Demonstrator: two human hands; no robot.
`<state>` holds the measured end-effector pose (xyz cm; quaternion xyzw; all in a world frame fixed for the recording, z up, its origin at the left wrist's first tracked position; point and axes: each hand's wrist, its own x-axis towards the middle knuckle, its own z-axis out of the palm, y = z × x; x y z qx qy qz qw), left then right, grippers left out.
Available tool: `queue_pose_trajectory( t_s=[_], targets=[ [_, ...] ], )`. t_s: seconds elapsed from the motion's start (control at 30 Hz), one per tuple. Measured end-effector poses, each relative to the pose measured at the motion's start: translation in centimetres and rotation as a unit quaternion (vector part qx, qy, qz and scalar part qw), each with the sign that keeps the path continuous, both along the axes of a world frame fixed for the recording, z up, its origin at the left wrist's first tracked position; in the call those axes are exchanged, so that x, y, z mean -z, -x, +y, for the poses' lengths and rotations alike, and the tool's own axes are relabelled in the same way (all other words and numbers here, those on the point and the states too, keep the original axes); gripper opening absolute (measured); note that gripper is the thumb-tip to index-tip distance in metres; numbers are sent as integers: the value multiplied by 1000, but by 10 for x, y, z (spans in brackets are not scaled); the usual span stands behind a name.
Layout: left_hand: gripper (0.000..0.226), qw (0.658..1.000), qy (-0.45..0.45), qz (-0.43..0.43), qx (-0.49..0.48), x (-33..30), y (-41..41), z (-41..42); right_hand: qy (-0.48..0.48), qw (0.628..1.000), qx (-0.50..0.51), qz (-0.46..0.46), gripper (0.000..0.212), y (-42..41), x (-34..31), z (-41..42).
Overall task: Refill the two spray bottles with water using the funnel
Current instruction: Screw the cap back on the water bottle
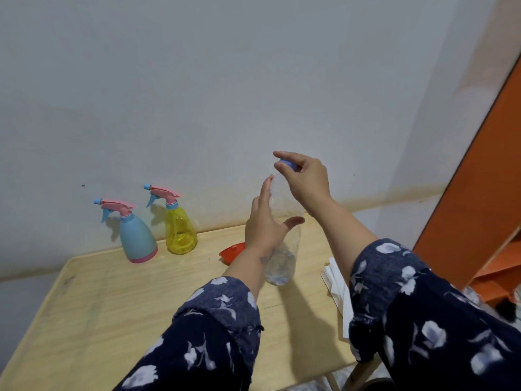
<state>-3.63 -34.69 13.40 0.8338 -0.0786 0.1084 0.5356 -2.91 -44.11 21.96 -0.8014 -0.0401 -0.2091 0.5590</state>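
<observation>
Step in hand, I'd judge: uncapping the clear water bottle (282, 258), which stands near table (112, 300) centre. Left hand (263, 221) wraps the bottle body, fingers curled round it; right hand (306, 176) pinches the purple cap (287, 164) at 12 o'clock of the bottle. Keep bottle upright w/ a firm but light squeeze so no water spills. Blue spray bottle (138, 238) & yellow spray bottle (180, 227) wait at 10 o'clock, heads on; red funnel (232, 251) just left of the bottle

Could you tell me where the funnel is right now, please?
The red funnel lies on the table, right of the yellow spray bottle, partly hidden behind the left hand.
</observation>
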Motion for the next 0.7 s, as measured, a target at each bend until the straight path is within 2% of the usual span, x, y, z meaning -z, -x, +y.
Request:
queue_pose_trajectory(
  t_s=[0.1,0.17,0.23,0.37,0.43,0.57,0.63,0.7],
  targets=[
    [112,1000,10,7,13,3,0,1,-10,1000,-13,-13,29,4,4,-1],
    [119,999,20,23,45,4,0,9,-8,998,-59,-14,45,8,11,-7],
    [119,998,-9,31,49,10,4,19,-3,997,-75,-12,67,15,25,-12],
    [87,994,-84,69,-23,46,13,43,29,998,-48,-1,100,28,75,-10],
    [70,985,-154,71,-25,67,15,61,16,999,-50,9,111,33,101,-5],
    [62,941,-335,1,37,101,5,92,3,1000,-16,20,125,30,134,5],
    [53,905,-418,-38,66,111,-6,103,6,1000,4,24,128,25,149,9],
    [46,860,-497,-39,110,116,-20,110,-4,999,21,45,130,20,164,11]
  ],
)
